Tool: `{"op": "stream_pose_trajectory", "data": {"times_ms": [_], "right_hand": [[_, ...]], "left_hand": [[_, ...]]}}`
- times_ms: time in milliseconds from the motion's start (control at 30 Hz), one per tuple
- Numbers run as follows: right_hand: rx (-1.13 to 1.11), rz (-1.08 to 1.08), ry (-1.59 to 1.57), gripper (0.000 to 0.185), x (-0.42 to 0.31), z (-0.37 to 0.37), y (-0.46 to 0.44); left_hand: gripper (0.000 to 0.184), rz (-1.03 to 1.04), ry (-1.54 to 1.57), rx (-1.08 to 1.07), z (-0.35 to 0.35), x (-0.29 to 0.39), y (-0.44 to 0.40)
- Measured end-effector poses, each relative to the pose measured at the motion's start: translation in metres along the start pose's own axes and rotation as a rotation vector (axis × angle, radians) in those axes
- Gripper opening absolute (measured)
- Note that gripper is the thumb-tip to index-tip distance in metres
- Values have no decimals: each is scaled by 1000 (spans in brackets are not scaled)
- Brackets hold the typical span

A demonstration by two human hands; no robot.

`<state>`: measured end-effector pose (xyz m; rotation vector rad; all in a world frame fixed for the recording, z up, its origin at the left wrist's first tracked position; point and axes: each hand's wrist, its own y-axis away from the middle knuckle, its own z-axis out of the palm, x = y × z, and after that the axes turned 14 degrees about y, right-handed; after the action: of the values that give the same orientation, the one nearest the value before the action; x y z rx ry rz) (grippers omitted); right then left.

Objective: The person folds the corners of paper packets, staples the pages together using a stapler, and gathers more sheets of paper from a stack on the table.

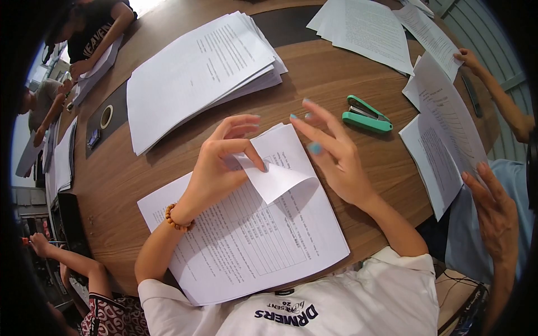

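Note:
A stack of printed sheets [235, 246] lies on the table right in front of me. My left hand [227, 154], with a beaded bracelet [172, 219] at the wrist, pinches the turned-up corner of the top sheet [278, 180] between thumb and fingers. That corner curls back and shows its blank side. Beyond the stack's right edge, my right hand [336, 154] hovers with fingers apart and nothing in them. A green stapler [367, 115] rests on the table to the right of that hand.
A thick paper pile [196, 78] stands ahead on the wooden table [330, 73]. A tape roll [106, 116] lies to the left. More papers [364, 33] are at the far right. At right, a person's hand [493, 201] handles sheets [448, 123]; other people work at left.

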<state>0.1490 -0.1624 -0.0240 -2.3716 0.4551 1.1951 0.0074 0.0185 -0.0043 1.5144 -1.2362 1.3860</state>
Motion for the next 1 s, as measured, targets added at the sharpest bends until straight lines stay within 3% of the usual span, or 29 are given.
{"op": "stream_pose_trajectory", "data": {"times_ms": [67, 167, 400, 600, 667, 800, 867, 900, 967, 1000], "right_hand": [[75, -106, 376, 44, 1, 3, -7], [101, -181, 564, 40, 1, 6, -5], [188, -276, 629, 34, -4, 14, -1], [219, -394, 557, 42, 4, 15, 0], [255, -293, 353, 43, 1, 18, -2], [275, -276, 252, 48, -1, 17, -5], [160, -85, -18, 50, -4, 13, -6], [159, -84, -17, 50, -3, 14, -6], [158, 63, -320, 47, 2, 17, -7], [160, 63, -318, 47, 1, 15, -6]], "left_hand": [[14, -6, -8, -7, 0, -1, 1], [14, -9, 13, 5, 0, -2, 0], [17, 34, -52, -5, -1, -1, 0], [21, 1, -128, 9, 0, 1, 3], [20, 38, -199, 9, 1, 1, 2], [20, 78, -162, 14, 2, 4, 2], [21, 86, -155, 4, 2, 3, 2], [20, 77, -144, -2, 1, 2, 1], [20, 67, -131, -9, 4, 3, 1], [21, 33, 14, 72, 8, 5, 0]]}}
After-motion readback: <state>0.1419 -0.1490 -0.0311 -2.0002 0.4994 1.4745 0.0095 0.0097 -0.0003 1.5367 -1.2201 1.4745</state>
